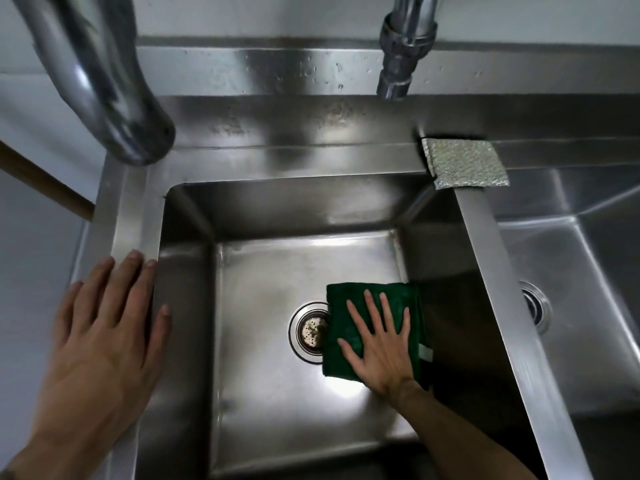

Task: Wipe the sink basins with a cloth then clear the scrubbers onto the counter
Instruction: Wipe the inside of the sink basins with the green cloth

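The steel sink's left basin [277,403] fills most of what I can see, with the right basin [588,341] past the dividing rim [502,289]. A thick curved spout [104,81] hangs over the back left corner, and a second tap [401,46] hangs further right. The left hand [104,334] lies flat on the sink's left rim, its grip slack, fingers straight and holding nothing. The right hand [381,348] is down on the left basin's floor, fingers spread wide and palm pressed flat on a folded green cloth [394,289], not curled round it. The cloth lies against the basin's right wall, its left edge overlapping the drain [310,332]. A silvery scrubber [465,162] sits at the back end of the dividing rim.
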